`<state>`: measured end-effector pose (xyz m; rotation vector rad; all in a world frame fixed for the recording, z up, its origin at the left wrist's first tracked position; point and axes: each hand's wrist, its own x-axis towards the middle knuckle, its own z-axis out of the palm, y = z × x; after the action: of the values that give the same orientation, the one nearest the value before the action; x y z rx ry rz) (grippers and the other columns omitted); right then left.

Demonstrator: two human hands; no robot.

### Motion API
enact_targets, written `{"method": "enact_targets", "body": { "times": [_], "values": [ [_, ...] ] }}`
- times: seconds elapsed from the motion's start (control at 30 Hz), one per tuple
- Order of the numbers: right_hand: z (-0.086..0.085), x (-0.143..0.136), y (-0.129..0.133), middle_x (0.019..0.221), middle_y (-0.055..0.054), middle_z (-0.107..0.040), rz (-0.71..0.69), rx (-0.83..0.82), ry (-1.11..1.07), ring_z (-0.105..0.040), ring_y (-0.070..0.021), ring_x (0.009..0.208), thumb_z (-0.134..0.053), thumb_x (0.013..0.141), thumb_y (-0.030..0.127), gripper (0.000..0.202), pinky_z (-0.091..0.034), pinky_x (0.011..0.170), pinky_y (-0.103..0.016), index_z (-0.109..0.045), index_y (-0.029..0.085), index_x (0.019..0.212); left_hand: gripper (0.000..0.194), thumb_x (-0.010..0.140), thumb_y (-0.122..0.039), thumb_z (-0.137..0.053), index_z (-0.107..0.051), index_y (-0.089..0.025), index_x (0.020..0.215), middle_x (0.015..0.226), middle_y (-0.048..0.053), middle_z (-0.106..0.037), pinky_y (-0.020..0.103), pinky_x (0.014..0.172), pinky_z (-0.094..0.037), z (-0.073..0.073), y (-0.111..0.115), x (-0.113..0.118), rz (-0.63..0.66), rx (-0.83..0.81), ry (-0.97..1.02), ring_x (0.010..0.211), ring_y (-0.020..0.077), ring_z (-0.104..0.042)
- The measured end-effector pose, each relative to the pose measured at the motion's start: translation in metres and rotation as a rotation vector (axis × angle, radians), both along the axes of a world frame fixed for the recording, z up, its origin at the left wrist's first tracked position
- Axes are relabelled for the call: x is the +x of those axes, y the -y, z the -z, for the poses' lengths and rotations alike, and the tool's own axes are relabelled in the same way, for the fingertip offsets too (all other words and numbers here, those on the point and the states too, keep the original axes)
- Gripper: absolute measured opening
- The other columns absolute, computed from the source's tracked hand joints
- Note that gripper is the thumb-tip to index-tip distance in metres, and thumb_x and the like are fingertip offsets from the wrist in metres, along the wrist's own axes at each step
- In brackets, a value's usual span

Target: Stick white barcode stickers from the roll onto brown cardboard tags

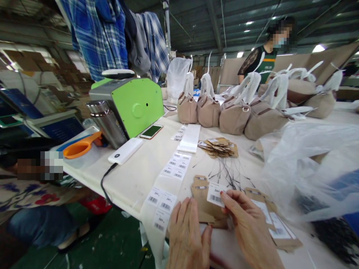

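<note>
My right hand (248, 222) pinches a white barcode label (214, 194) between thumb and fingers. Under and beside that label lie brown kraft hang tags (199, 193). My left hand (187, 233) rests with its fingers stretched out, between these tags and a long strip of printed price labels (177, 164) that hangs over the table's front edge. To the right of my right hand, more kraft tags bearing white labels (280, 228) lie in a stack. Behind the hands is a pile of kraft tags (220, 147) with thin black strings (228, 172) trailing toward me.
Several beige handbags (209, 112) with wrapped handles stand at the back. A green-sided machine (137, 106), a steel flask (108, 125), a phone (151, 131) and a white power bank (125, 151) are on the left. Clear plastic bags (311, 168) bulge at right. Two people are nearby.
</note>
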<state>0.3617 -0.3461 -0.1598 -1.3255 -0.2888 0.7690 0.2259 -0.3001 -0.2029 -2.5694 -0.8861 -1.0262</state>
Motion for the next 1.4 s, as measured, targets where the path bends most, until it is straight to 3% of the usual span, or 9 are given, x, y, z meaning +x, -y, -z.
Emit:
{"method": "enact_targets", "body": {
  "times": [0.3, 0.57, 0.77, 0.93, 1.23, 1.4],
  "values": [
    [-0.005, -0.013, 0.000, 0.053, 0.007, -0.054, -0.043, 0.011, -0.111, -0.045, -0.0045, 0.050, -0.080, 0.057, 0.041, 0.032, -0.034, 0.046, -0.012, -0.059, 0.020, 0.069, 0.044, 0.085, -0.026, -0.042, -0.048, 0.002, 0.119, 0.115, 0.019, -0.061, 0.039, 0.092, -0.043, -0.001, 0.004, 0.008, 0.030, -0.011, 0.040, 0.113, 0.0261, -0.052],
    [-0.008, -0.026, 0.002, 0.057, 0.007, -0.059, 0.187, 0.099, -0.260, -0.049, -0.0036, 0.052, -0.086, 0.044, 0.035, 0.038, -0.042, 0.052, -0.011, -0.062, 0.019, 0.068, 0.048, 0.088, -0.025, -0.035, -0.037, 0.004, 0.127, 0.126, 0.026, -0.051, 0.051, 0.096, -0.040, 0.011, 0.031, 0.016, -0.025, -0.218, 0.128, 0.125, 0.0326, -0.042],
    [-0.015, -0.025, 0.011, 0.058, 0.006, -0.060, 0.259, 0.074, -0.326, -0.049, -0.0033, 0.049, -0.089, 0.032, 0.033, 0.042, -0.042, 0.048, -0.011, -0.064, 0.019, 0.063, 0.047, 0.087, -0.020, -0.037, -0.035, 0.001, 0.129, 0.120, 0.021, -0.058, 0.049, 0.100, -0.037, 0.010, 0.030, 0.013, -0.025, -0.224, 0.176, 0.122, 0.0270, -0.046],
    [-0.015, -0.024, 0.019, 0.060, 0.006, -0.059, 0.203, 0.069, -0.328, -0.049, -0.0039, 0.053, -0.088, 0.036, 0.034, 0.039, -0.043, 0.053, -0.011, -0.063, 0.020, 0.064, 0.044, 0.085, -0.015, -0.040, -0.039, -0.001, 0.126, 0.118, 0.018, -0.060, 0.045, 0.098, -0.040, 0.003, 0.030, 0.012, 0.011, -0.258, 0.196, 0.117, 0.0239, -0.050],
    [-0.013, -0.024, 0.023, 0.059, 0.006, -0.058, 0.162, 0.031, -0.341, -0.048, -0.0034, 0.051, -0.088, 0.036, 0.035, 0.040, -0.043, 0.051, -0.012, -0.063, 0.019, 0.063, 0.058, 0.080, -0.029, -0.050, -0.042, 0.009, 0.122, 0.121, 0.025, -0.056, 0.043, 0.091, -0.046, 0.015, 0.024, 0.000, 0.096, 0.056, -0.018, 0.120, 0.0318, -0.047],
    [-0.012, -0.014, 0.021, 0.061, 0.004, -0.059, 0.154, 0.062, -0.273, -0.049, -0.0048, 0.051, -0.087, 0.038, 0.032, 0.037, -0.044, 0.049, -0.014, -0.064, 0.018, 0.063, 0.058, 0.083, -0.030, -0.048, -0.038, 0.007, 0.127, 0.122, 0.022, -0.056, 0.046, 0.096, -0.040, 0.006, 0.019, -0.007, 0.047, -0.033, 0.014, 0.124, 0.0300, -0.043]
  ]
}}
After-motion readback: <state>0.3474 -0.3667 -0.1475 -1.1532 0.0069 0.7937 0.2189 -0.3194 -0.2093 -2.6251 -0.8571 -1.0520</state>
